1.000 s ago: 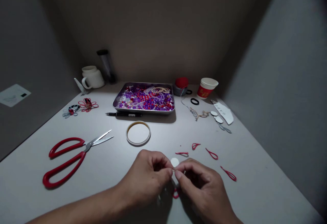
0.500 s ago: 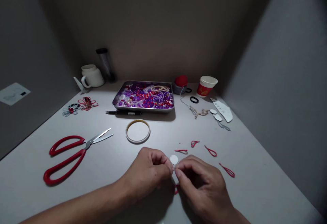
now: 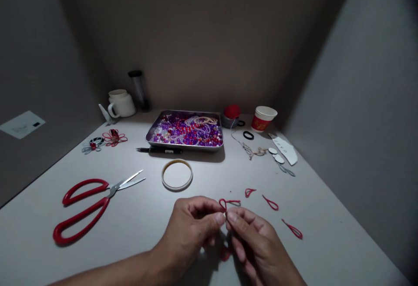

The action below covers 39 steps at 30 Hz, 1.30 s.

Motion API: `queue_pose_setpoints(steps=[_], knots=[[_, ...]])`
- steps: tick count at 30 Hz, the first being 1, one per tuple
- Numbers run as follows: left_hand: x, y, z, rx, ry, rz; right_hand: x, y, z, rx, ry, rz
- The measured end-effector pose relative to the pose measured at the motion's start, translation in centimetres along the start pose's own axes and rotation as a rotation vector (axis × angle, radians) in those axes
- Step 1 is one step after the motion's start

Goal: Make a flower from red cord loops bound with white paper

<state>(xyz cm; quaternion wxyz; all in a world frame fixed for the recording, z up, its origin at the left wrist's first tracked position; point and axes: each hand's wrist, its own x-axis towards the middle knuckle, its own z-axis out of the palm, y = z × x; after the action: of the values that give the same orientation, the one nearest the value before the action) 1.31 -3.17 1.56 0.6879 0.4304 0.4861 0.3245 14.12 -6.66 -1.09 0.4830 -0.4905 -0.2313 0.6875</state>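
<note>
The bench has a bead tray sitting well beyond the left hand, plus red-handled scissors out to that hand's left. Both it and the right hand are pinching one tiny red loop, which pokes up between them.

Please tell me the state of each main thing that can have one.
Left hand: pinched shut
Right hand: pinched shut
Red loop: held between both hands
Scissors: lying, blades apart
Metal tray: filled with beads
Paper cup: standing
White pot: standing
White ring: lying flat
Pen: lying
Black-topped tube: standing
</note>
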Motion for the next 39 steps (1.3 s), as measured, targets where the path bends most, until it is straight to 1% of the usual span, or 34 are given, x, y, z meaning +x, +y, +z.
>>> queue_pose_setpoints(steps=[2,6,10,12,13,15,16,17,19,20,21,23,24,25,26,28,29,31,33,34,35,36,39], knots=[[-0.1,-0.2,0.2,-0.016,0.033,0.020,0.0,0.5,0.1,0.011,-0.023,-0.002],[-0.3,-0.3,0.3,-0.031,0.035,0.017,-0.2,0.7,0.1,-0.065,-0.025,-0.035],[-0.3,-0.2,0.2,-0.047,0.017,0.008,-0.7,0.0,0.1,-0.313,0.015,-0.113],[-0.3,-0.1,0.1,-0.033,0.016,0.029,-0.9,-0.4,0.0,-0.440,0.034,-0.191],[-0.3,-0.1,0.0,-0.014,0.021,0.046,-1.0,-0.7,0.0,-0.494,0.040,-0.253],[-0.3,-0.3,-0.2,0.064,0.040,0.091,-1.0,-1.2,-0.2,-0.620,0.053,-0.381],[-0.4,-0.4,-0.4,0.116,0.044,0.116,-0.9,-1.5,-0.3,-0.677,0.074,-0.417],[-0.5,-0.5,-0.5,0.177,0.040,0.140,-0.9,-1.8,-0.4,-0.723,0.099,-0.432],[-0.8,-0.6,-0.6,0.317,0.003,0.183,-1.0,-2.3,-0.5,-0.766,0.136,-0.411],[-1.0,-0.6,-0.7,0.399,-0.017,0.204,-1.0,-2.4,-0.5,-0.777,0.125,-0.401],[-1.1,-0.6,-0.6,0.483,-0.035,0.223,-1.0,-2.6,-0.5,-0.794,0.087,-0.400],[-1.3,-0.6,-0.5,0.597,-0.056,0.240,-1.2,-2.9,-0.5,-0.863,-0.023,-0.423],[-1.3,-0.6,-0.4,0.603,-0.062,0.227,-1.2,-3.2,-0.5,-0.905,-0.067,-0.437],[-1.3,-0.6,-0.3,0.572,-0.074,0.199,-1.3,-3.4,-0.6,-0.932,-0.083,-0.449],[-1.3,-0.6,-0.3,0.510,-0.090,0.164,-1.3,-3.8,-0.7,-0.944,-0.078,-0.452],[-1.2,-0.5,-0.4,0.355,-0.105,0.128,-1.2,-4.5,-1.2,-0.914,-0.014,-0.421],[-1.1,-0.5,-0.6,0.295,-0.093,0.142,-1.2,-4.8,-1.6,-0.882,0.031,-0.392],[-0.9,-0.4,-1.2,0.244,-0.018,0.220,-1.0,-5.2,-2.5,-0.816,0.131,-0.324],[-0.6,-0.5,-1.9,0.322,0.083,0.298,-0.7,-5.1,-3.4,-0.802,0.220,-0.262],[-0.3,-0.6,-2.2,0.407,0.116,0.334,-0.6,-4.9,-3.9,-0.827,0.249,-0.245],[-0.1,-0.7,-2.5,0.507,0.123,0.373,-0.4,-4.6,-4.4,-0.868,0.263,-0.251],[0.1,-0.9,-2.7,0.607,0.119,0.422,-0.3,-4.3,-4.8,-0.918,0.263,-0.291],[0.5,-1.4,-2.9,0.824,0.082,0.558,-0.3,-3.5,-5.6,-1.058,0.220,-0.505]])
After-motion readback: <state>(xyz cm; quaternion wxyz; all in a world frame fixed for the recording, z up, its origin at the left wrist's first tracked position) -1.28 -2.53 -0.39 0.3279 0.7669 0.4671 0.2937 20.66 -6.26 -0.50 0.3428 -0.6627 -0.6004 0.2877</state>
